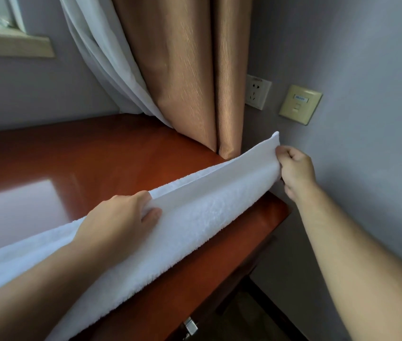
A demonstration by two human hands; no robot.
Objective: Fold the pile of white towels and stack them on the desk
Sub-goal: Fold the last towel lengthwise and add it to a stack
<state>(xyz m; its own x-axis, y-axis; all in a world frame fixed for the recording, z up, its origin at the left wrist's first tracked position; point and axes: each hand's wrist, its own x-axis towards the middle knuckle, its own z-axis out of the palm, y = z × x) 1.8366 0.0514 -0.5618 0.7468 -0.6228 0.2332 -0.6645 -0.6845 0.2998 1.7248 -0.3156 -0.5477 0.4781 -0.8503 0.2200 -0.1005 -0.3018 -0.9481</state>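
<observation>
Gripping white towel (209,212) over desk (101,156): left hand (121,217) mid-length, right hand (296,168) seemingly pinching end.

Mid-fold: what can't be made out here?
Near end of the white terry towel: cut off by left and bottom frame edges, head view.
Fingertips of the left hand: behind the towel's fold.
Fingertips of the right hand: inside its own fist.
Label on the beige wall plate: too small, blurred.
</observation>
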